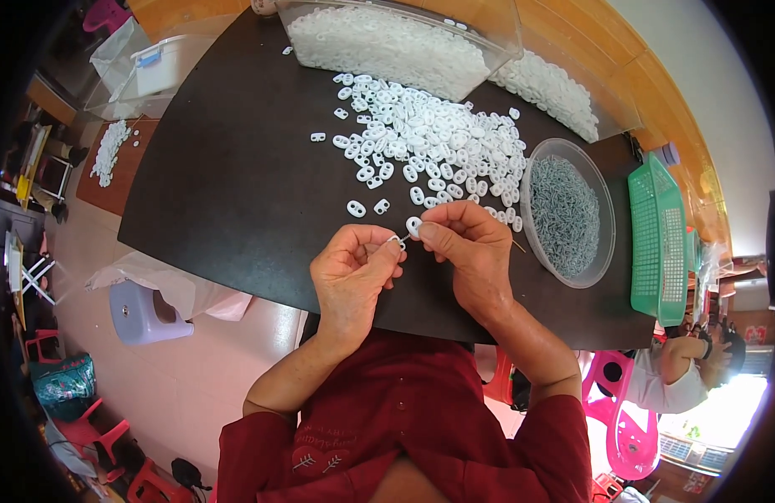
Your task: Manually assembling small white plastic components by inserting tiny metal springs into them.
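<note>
My left hand (356, 267) pinches a small white plastic piece (397, 241) near the table's front edge. Opposite it, my right hand (471, 251) has a white oval plastic piece (413, 226) between thumb and forefinger. A thin grey part, perhaps a spring, shows in the narrow gap between the two pieces; fingers hide the rest. Just beyond my hands lie a loose white oval piece with two holes (356, 209) and a smaller white piece (382, 206). A large pile of similar white pieces (438, 134) spreads behind them.
A round clear tub (609, 222) of small grey metal parts, seemingly springs, stands right of the pile. Beyond it is a green basket (658, 243). Clear bins (509, 33) of white pieces line the far edge. A stool (136, 314) stands left; another person (681, 377) sits right.
</note>
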Demonstrator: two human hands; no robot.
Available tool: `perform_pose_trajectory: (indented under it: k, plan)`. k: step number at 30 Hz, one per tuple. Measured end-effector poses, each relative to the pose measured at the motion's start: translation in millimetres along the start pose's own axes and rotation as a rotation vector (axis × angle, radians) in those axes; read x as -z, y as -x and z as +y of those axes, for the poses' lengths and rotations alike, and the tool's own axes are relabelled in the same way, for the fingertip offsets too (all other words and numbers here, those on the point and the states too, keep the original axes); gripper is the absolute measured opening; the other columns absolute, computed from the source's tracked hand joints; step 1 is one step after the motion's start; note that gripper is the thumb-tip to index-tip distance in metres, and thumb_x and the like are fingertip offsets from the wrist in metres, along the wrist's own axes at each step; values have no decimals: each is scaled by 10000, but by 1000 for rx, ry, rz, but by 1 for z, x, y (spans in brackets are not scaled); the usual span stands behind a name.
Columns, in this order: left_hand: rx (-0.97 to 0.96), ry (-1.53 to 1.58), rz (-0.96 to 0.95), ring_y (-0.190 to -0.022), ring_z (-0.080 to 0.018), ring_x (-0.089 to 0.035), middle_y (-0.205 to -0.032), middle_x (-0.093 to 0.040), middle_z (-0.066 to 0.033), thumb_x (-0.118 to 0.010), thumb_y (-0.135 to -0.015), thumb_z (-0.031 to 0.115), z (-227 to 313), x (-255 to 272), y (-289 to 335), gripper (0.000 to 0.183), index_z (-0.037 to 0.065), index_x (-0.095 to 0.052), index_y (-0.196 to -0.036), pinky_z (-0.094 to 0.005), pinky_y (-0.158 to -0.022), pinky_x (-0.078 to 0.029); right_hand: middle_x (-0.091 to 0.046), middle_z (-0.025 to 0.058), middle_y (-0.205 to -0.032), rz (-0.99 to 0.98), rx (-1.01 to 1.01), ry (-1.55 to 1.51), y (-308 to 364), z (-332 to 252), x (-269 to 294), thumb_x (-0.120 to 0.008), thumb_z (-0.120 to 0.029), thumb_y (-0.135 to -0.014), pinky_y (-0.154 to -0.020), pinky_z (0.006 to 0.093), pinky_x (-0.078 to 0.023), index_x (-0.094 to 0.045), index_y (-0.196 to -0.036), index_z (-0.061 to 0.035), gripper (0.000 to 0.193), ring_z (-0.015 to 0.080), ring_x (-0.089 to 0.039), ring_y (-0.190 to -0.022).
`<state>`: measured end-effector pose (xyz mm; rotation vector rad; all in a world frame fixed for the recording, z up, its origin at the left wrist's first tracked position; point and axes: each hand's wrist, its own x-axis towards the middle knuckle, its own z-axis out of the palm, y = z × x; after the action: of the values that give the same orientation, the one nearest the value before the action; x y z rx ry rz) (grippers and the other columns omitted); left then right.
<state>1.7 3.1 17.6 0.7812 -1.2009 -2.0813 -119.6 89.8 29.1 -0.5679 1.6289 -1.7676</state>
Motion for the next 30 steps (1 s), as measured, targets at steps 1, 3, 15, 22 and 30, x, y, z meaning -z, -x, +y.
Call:
perform_pose_trajectory:
  k: [1,3,15,22,30]
  plan:
    - [0,1,0,-589,-95,-573,-752,-635,-89,-616,-841,22,0,0,0,68,-24,-595,-887,-207,-506,-443,-671,71,-781,2,10,10,0,0,0,-684,-55,-793,-554,190,-404,-633,-917,2,146,69,-568,-650]
    - [2,-13,3,-589,-93,-573,-749,-634,-87,-620,-840,26,0,0,0,71,-22,-596,-886,-204,-506,-442,-669,64,-780,-3,15,19,1,0,-1,-684,-57,-794,-555,189,-403,-632,-918,1,146,66,-567,-651]
    - [16,-31,1,-602,-89,-571,-754,-634,-83,-614,-845,31,1,0,-1,69,-20,-595,-887,-197,-515,-443,-637,12,-771,-18,60,76,3,-2,-4,-688,-37,-794,-575,182,-407,-642,-914,-6,132,44,-540,-665]
    - [0,-32,-1,-608,-89,-572,-760,-635,-81,-612,-850,33,-1,0,-1,67,-18,-595,-889,-196,-519,-444,-637,14,-825,-20,144,102,8,-1,-8,-659,2,-813,-667,193,-458,-638,-930,5,119,56,-565,-744]
    - [-31,-8,-8,-621,-87,-577,-776,-639,-80,-616,-855,32,-4,-1,0,73,-19,-594,-902,-194,-528,-451,-635,22,-863,-31,200,202,12,2,-10,-643,18,-824,-715,203,-476,-634,-948,13,124,65,-574,-789]
